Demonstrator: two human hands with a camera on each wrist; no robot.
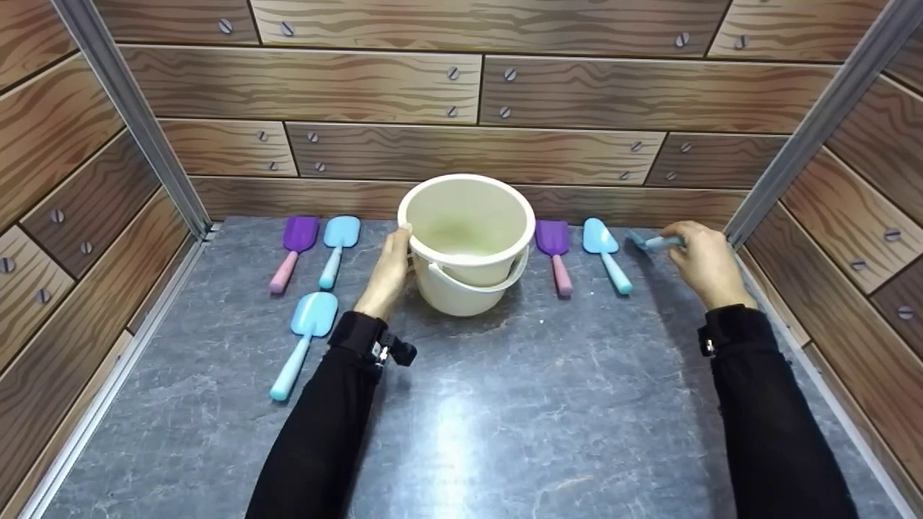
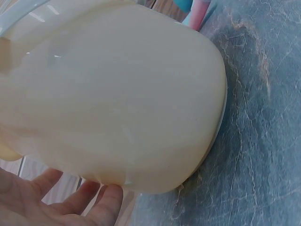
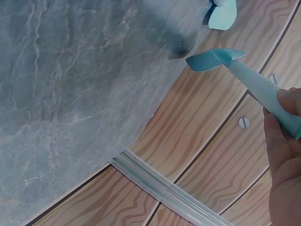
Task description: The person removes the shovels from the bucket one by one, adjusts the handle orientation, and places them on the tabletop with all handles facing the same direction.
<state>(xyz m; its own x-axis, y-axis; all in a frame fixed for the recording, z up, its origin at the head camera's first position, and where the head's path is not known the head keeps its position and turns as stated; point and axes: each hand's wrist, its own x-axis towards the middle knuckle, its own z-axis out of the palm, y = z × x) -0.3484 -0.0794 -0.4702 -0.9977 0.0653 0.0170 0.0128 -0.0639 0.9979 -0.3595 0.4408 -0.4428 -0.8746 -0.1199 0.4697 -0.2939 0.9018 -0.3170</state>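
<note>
In the head view, my left hand (image 1: 390, 267) rests against the left side of a cream bucket (image 1: 465, 292), its fingertips near the rim. The left wrist view shows slightly bent fingers (image 2: 106, 207) touching the wall of the bucket (image 2: 117, 94). The bucket stands upright with its handle down at the front. At the right, my right hand (image 1: 703, 259) pinches the handle of a blue toy shovel (image 1: 652, 243) between thumb and fingers. In the right wrist view this shovel (image 3: 256, 82) is held with its blade above the table surface.
Left of the bucket lie a purple shovel with pink handle (image 1: 299, 234) and two blue shovels (image 1: 342, 232), (image 1: 314, 313). Right of it lie another purple shovel (image 1: 553, 238) and a blue pointed shovel (image 1: 600, 238). Wood-patterned walls (image 1: 375, 86) enclose the grey tabletop (image 1: 541, 404).
</note>
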